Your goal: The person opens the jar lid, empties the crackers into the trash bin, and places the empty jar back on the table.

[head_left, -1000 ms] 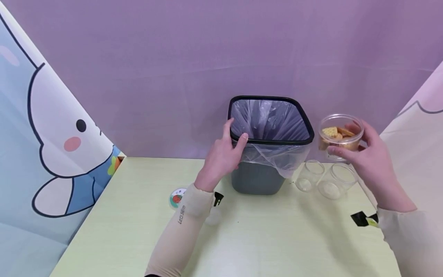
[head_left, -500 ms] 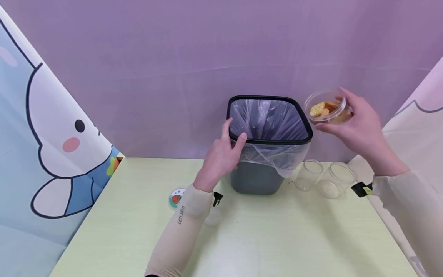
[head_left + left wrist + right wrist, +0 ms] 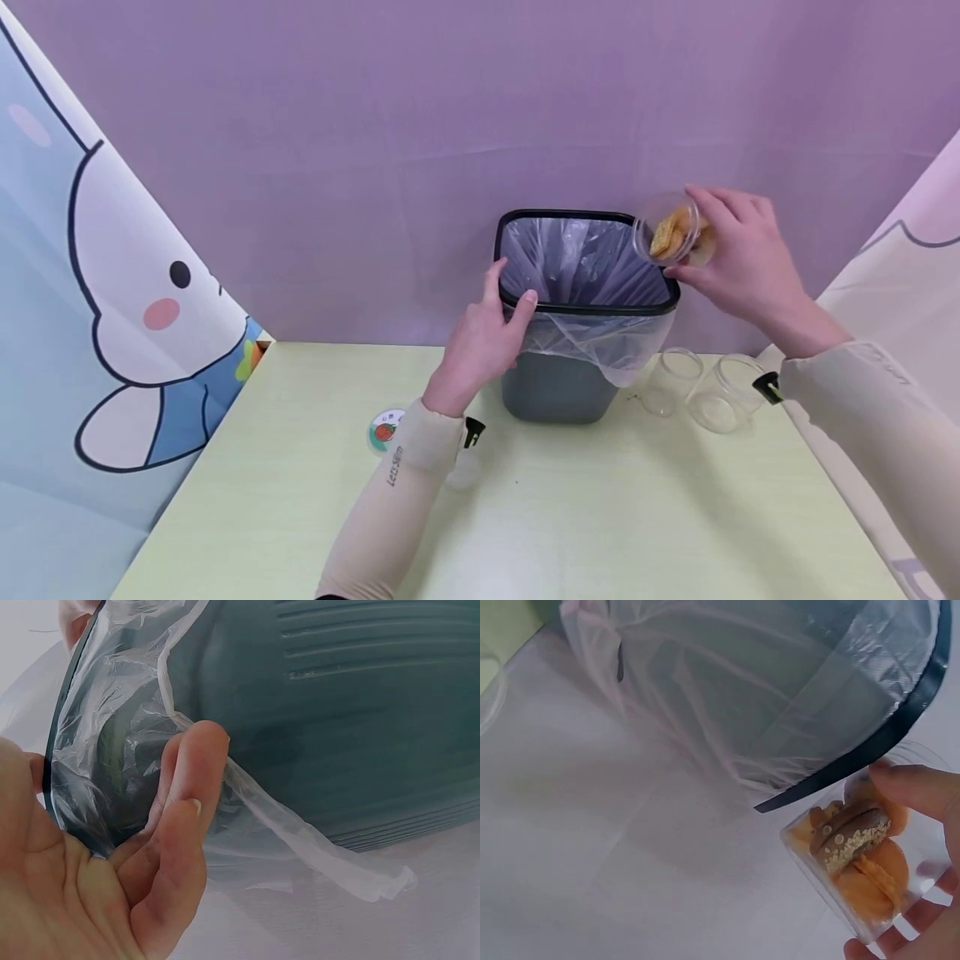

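A grey trash bin [image 3: 558, 387] with a black rim and a clear plastic liner bag [image 3: 577, 258] stands at the back of the table. My left hand [image 3: 476, 346] grips the near left corner of its rim; in the left wrist view, curled fingers [image 3: 199, 769] lie against the outside of the bin. My right hand [image 3: 750, 250] holds a clear plastic jar [image 3: 651, 212] by its side, tilted, its mouth leaning left over the bin's right rim. Cookies [image 3: 667, 233] are inside the jar. The right wrist view shows orange ones and a dark brown one [image 3: 851, 836].
Two clear jars [image 3: 678, 367] stand right of the bin. A round disc with a tomato picture [image 3: 384, 431] lies partly behind my left sleeve. Beside that sleeve is a pale round thing [image 3: 463, 469]. A purple backdrop [image 3: 375, 167] rises behind the table [image 3: 300, 500].
My right hand has carried the jar of cookies up and left to the bin's rim, tipping it from upright to leftward. The left hand has stayed in place.
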A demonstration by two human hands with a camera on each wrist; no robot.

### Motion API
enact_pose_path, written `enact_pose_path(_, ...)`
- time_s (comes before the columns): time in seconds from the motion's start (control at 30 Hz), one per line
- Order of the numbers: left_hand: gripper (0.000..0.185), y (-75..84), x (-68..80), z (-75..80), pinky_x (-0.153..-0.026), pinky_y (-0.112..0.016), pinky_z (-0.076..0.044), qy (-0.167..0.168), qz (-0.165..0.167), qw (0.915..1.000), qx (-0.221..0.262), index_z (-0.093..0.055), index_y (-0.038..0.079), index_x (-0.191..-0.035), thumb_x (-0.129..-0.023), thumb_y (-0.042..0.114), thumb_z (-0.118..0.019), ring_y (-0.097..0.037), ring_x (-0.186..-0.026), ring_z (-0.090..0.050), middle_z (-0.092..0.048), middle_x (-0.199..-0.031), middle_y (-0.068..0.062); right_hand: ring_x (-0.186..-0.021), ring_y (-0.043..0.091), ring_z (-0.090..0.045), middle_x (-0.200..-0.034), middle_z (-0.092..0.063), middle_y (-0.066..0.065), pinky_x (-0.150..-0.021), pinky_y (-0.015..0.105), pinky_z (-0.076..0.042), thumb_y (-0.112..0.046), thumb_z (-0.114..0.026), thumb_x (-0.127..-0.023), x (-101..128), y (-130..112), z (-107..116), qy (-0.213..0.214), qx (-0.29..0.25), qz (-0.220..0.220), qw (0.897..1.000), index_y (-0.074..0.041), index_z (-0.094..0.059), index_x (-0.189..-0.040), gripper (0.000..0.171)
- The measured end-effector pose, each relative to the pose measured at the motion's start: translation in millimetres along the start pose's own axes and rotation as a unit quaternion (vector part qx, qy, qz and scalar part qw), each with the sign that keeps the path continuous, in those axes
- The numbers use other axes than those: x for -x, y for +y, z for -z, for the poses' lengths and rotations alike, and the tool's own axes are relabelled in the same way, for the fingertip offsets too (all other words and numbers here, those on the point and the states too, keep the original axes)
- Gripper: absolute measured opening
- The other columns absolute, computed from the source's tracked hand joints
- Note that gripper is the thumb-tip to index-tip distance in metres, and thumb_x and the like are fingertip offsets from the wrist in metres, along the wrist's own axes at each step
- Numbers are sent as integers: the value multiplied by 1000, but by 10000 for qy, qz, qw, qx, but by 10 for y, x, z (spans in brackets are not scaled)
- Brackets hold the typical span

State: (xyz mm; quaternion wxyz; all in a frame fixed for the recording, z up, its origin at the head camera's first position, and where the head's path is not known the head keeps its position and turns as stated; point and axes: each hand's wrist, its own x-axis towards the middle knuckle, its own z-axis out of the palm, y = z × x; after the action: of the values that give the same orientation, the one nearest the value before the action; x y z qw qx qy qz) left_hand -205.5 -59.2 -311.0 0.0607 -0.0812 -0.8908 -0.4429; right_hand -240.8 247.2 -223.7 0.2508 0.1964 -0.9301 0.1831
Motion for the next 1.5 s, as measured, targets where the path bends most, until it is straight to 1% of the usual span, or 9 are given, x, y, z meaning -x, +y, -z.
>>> enact_pose_path(0.13,76,-1,-5,5,-62,-38,-50,-4,46,10000,-37,-2,38,-158,-97,70,-34,-21,-48,-65,-60,-63,-7,-128,49,-35,-148,-43,21,-107,61,-31,-6,-90,-67,-22,7,-35,168,375,531,9977,-8,-39,-152,99)
enact_pose_path(0.27,76,-2,-7,5,-62,-39,-50,21,40,10000,-52,-3,37,-158,-97,70,-34,-22,-48,-66,-60,-62,-7,-123,51,-38,-144,-46,22,-105,61,-32,-2,-88,-64,-45,17,-60,431,628,1070,9913,-5,-45,-148,95)
enact_pose_path(0.5,75,-1,0,2,-62,-39,-49,16,56,9999,-88,-2,38,-158,-97,69,-35,-18,-45,-63,-60,-62,-7,-125,51,-39,-141,-48,24,-108,59,-30,0,-86,-61,-72,37,-94,734,785,1611,9811,-4,-50,-144,90)
enact_pose_path(0.73,75,-5,-2,-3,-61,-39,-49,22,32,9999,-101,-3,40,-157,-97,70,-33,-19,-47,-64,-61,-62,-6,-127,51,-41,-137,-51,27,-110,57,-31,2,-86,-59,-108,59,-123,1014,1080,2319,9614,-3,-52,-142,90)
enact_pose_path(0.87,75,-14,-8,-7,-62,-39,-49,25,3,10000,-96,-3,38,-158,-97,70,-33,-17,-45,-63,-61,-61,-6,-128,49,-42,-137,-51,26,-110,57,-31,5,-86,-58,-122,55,-139,1138,1169,2594,9519,-4,-53,-141,89)
enact_pose_path(0.93,75,-18,-11,-11,-62,-39,-49,16,6,10000,-80,-2,38,-158,-97,71,-32,-17,-45,-63,-61,-61,-6,-128,49,-43,-138,-51,25,-108,59,-33,6,-82,-60,-125,55,-145,1174,1242,2702,9475,-5,-54,-140,86)
enact_pose_path(1.1,76,-19,-26,-28,-62,-39,-50,17,12,10000,-71,-2,39,-158,-96,72,-32,-18,-46,-63,-60,-61,-7,-130,47,-42,-140,-50,25,-100,66,-36,5,-69,-74,-126,63,-148,1208,1526,2911,9367,-7,-53,-141,70)
enact_pose_path(1.2,76,-18,-39,-40,-63,-39,-50,48,21,9999,-95,-3,39,-158,-96,71,-32,-17,-45,-63,-61,-60,-6,-132,46,-41,-141,-49,24,-102,65,-35,2,-65,-79,-139,65,-136,1249,1575,2914,9353,-7,-53,-141,64)
enact_pose_path(1.5,76,-18,-46,-51,-60,-39,-48,36,9,10000,-75,-3,38,-158,-96,71,-33,-16,-45,-62,-61,-59,-5,-133,43,-42,-141,-51,22,-106,63,-32,3,-55,-87,-151,11,-140,1423,1529,3047,9293,-9,-57,-138,52)
